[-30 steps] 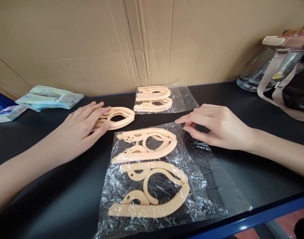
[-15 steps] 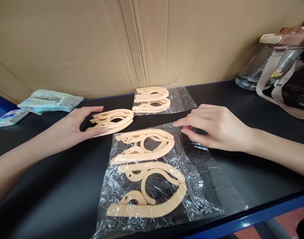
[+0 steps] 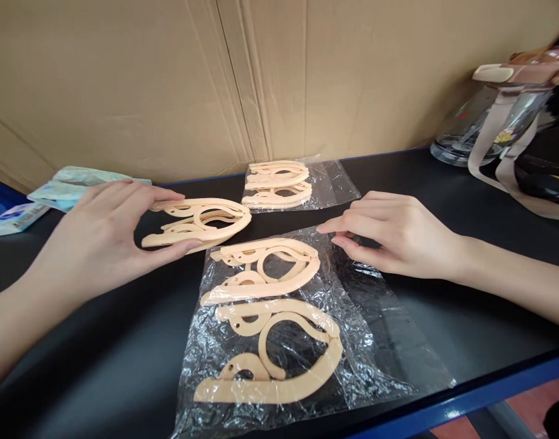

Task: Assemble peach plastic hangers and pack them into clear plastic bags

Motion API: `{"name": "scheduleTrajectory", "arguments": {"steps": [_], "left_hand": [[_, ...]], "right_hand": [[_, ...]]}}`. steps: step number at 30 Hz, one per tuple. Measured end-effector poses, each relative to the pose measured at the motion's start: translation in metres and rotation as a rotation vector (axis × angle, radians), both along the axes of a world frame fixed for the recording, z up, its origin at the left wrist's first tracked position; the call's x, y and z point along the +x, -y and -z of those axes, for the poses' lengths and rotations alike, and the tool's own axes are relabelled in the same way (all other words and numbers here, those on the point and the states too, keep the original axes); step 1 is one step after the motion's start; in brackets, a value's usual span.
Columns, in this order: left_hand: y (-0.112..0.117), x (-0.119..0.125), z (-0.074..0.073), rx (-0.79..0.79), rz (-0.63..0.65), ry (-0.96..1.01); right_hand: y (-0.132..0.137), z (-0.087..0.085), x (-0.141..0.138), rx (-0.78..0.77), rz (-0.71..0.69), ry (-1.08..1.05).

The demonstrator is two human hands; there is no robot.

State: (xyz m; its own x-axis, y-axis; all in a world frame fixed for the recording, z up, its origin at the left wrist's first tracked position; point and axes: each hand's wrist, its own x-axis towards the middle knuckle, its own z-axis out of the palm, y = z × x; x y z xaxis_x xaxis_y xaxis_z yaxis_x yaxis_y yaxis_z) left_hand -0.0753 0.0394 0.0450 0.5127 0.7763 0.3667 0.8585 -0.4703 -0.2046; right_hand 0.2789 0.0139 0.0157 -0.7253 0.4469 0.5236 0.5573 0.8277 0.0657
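My left hand (image 3: 119, 228) grips a beige folding clothes hanger (image 3: 243, 221) between thumb and fingers, lifting it slightly over the other loose folded hangers beneath. At the right, my right hand (image 3: 380, 235) rests with bent fingers at the upper edge of a large clear plastic bag (image 3: 375, 347). Its thumb and index tips lie close together by the film; whether they pinch it is hard to make out. Inside that bag, folded beige hangers (image 3: 307, 381) lie flat in two groups. Behind it, a smaller clear bag (image 3: 337, 180) holds more folded hangers (image 3: 279, 177).
Blue-and-white soft packs (image 3: 60, 189) lie at the back left, partly behind my left hand. A clear bottle (image 3: 462, 134) with a pink lid and strap stands back right, beside a dark object. Cardboard (image 3: 146, 91) rises behind the black table (image 3: 110, 360), which has a blue front edge.
My left hand has closed on the top loose hanger and raised it a little off the pile, its palm turning more over it. My right hand stays in place.
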Motion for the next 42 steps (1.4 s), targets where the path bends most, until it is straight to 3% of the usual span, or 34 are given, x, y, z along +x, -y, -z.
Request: {"name": "scheduleTrajectory", "arguments": {"steps": [10, 15, 19, 24, 28, 32, 36, 39, 42], "left_hand": [[0.034, 0.027, 0.009, 0.273, 0.337, 0.108], [0.061, 0.049, 0.017, 0.274, 0.538, 0.115], [0.069, 0.06, 0.025, 0.28, 0.648, 0.085], [0.068, 0.065, 0.029, 0.232, 0.603, 0.127], [0.063, 0.06, 0.028, 0.107, 0.544, 0.145], [0.05, 0.045, 0.031, -0.163, 0.391, 0.216], [0.039, 0.034, 0.037, -0.389, 0.367, 0.207], [0.037, 0.034, 0.041, -0.451, 0.361, 0.182], [0.039, 0.038, 0.042, -0.438, 0.345, 0.17]], "right_hand": [[0.017, -0.006, -0.015, 0.048, -0.048, -0.069], [0.038, -0.005, -0.027, 0.075, -0.106, -0.023], [0.052, -0.002, -0.035, 0.071, -0.151, -0.008], [0.058, -0.001, -0.041, 0.069, -0.099, 0.005], [0.05, -0.01, -0.034, 0.038, -0.032, 0.04], [0.023, -0.028, -0.003, -0.072, 0.043, 0.081], [-0.006, -0.042, 0.039, -0.211, 0.185, 0.138], [-0.012, -0.046, 0.058, -0.309, 0.222, 0.191], [-0.005, -0.047, 0.061, -0.39, 0.159, 0.232]]}}
